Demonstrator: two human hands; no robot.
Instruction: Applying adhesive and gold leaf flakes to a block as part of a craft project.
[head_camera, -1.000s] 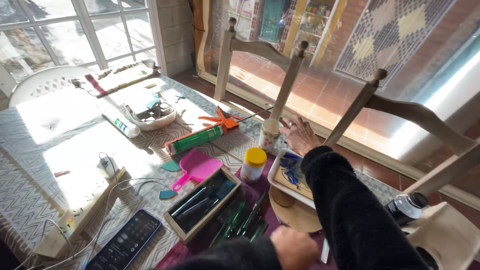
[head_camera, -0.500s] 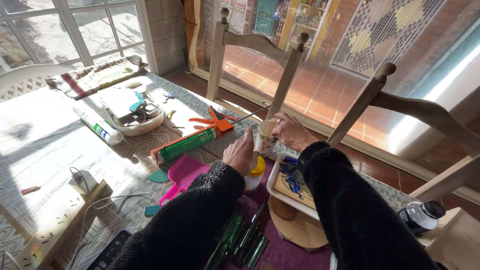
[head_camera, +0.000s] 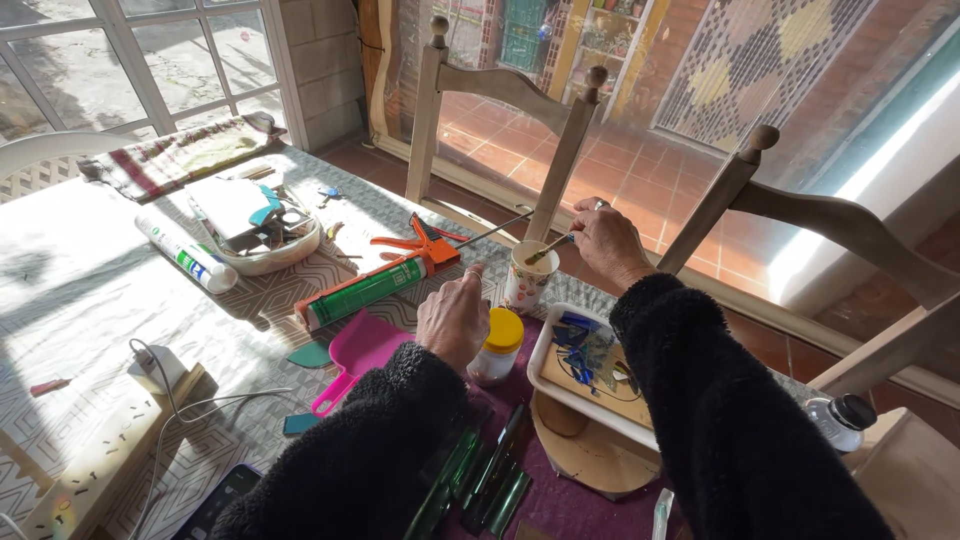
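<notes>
A patterned paper cup (head_camera: 526, 279) stands on the table near its far edge. My right hand (head_camera: 608, 240) pinches a thin wooden stick (head_camera: 548, 248) whose tip dips into the cup. My left hand (head_camera: 453, 317) reaches toward the cup from the left, its fingertips close to the cup's side, over a small jar with a yellow lid (head_camera: 497, 345). Both arms wear black fleece sleeves.
A white tray (head_camera: 545, 345) with blue glass bits lies right of the jar. An orange caulking gun with a green tube (head_camera: 370, 285), a pink scoop (head_camera: 357, 352), a white tube (head_camera: 186, 253), a bowl of clutter (head_camera: 262, 228), green glass strips (head_camera: 485, 478) and two wooden chairs (head_camera: 560, 150) surround them.
My left arm came up from the near edge and reached to the cup. My right hand stayed at the cup with the stick. The view shifted toward the table's left.
</notes>
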